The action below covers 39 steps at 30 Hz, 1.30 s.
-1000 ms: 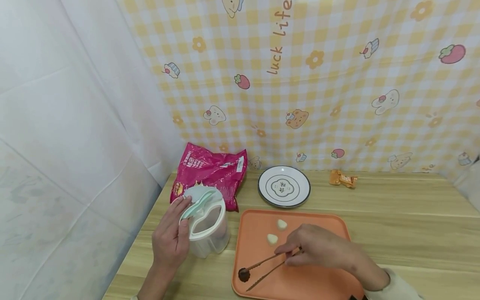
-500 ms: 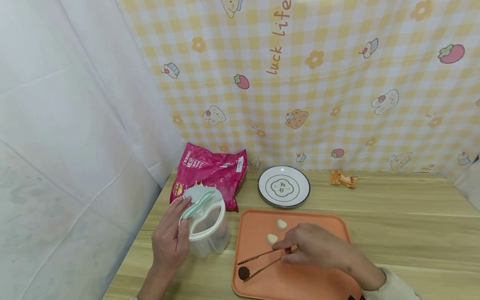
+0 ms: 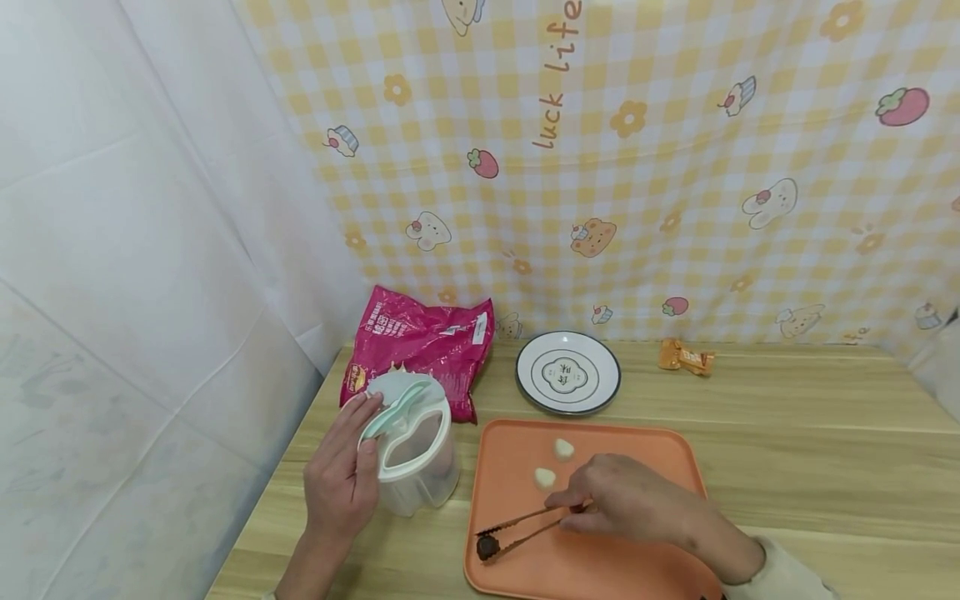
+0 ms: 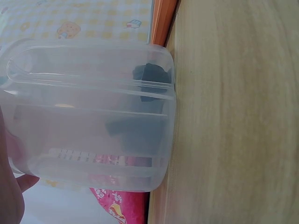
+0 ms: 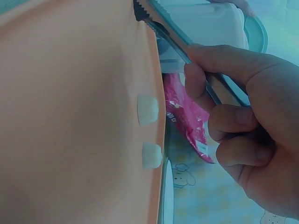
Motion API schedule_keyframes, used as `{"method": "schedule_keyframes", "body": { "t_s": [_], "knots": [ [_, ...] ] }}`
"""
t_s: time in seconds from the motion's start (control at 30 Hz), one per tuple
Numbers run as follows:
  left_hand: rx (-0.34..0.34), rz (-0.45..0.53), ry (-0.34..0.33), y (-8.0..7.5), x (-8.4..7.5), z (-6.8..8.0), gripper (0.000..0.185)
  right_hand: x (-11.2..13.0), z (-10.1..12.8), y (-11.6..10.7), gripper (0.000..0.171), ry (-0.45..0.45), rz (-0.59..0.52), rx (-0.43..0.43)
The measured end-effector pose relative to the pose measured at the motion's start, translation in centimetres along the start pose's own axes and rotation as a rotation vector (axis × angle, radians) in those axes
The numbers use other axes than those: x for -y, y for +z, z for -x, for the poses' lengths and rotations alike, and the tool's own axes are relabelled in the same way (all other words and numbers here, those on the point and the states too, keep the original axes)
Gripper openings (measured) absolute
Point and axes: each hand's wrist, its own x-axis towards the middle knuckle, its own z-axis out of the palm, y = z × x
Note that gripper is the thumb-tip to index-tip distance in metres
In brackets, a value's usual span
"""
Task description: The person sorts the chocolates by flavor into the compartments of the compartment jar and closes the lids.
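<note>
Since the earlier frames the tongs [image 3: 525, 528] have closed in on the dark round piece [image 3: 487, 547]: a second ago the piece sat at the upper tip with the arms spread, half a second ago the tips stood apart above and beside it, and now the two arms lie nearly together with the tips right at the piece, at the near left corner of the orange tray [image 3: 660, 450]. The right hand has drawn slightly nearer to the person; the left hand and the container have not moved.

On the left, the left hand [image 3: 341, 483] rests against the side of the clear plastic container [image 3: 416, 454], its fingers [image 3: 352, 429] fairly straight and laid up along the wall and the teal-edged lid, the thumb hidden behind it. The container stands on the bench [image 3: 825, 433] just left of the tray, in front of a pink bag [image 3: 420, 337].

On the right, the right hand [image 3: 626, 504] pinches the tongs, fingers [image 5: 224, 63] curled round both arms and squeezing them close. Two pale pieces [image 3: 545, 477] lie on the tray just beyond the hand. A white plate [image 3: 567, 372] sits behind the tray.
</note>
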Motion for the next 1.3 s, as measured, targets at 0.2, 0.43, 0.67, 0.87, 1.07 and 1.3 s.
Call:
{"method": "schedule_keyframes", "body": {
  "t_s": [0.2, 0.43, 0.67, 0.87, 1.07, 1.3],
  "knots": [
    [0.018, -0.011, -0.021, 0.0, 0.0, 0.0, 0.045, -0.3, 0.1, 0.1, 0.020, -0.099, 0.069, -0.023],
    [0.021, -0.014, -0.027, 0.0, 0.0, 0.1, 0.044, -0.3, 0.3, 0.3, 0.019, -0.109, 0.085, -0.045],
    [0.029, -0.011, -0.033, -0.1, 0.0, 0.0, 0.042, -0.3, 0.8, -0.2, 0.017, -0.144, 0.033, -0.152],
    [0.016, -0.014, -0.018, -0.1, 0.0, 0.0, 0.044, 0.6, 1.0, -1.6, 0.021, -0.230, -0.128, -0.210],
    [0.004, -0.009, -0.014, -0.1, 0.1, 0.0, 0.044, 1.9, 0.2, -2.4, 0.028, -0.257, -0.246, -0.308],
    [0.024, -0.005, -0.025, -0.1, 0.0, 0.0, 0.044, 2.8, -1.1, -1.8, 0.032, -0.266, -0.165, -0.516]
  ]
}}
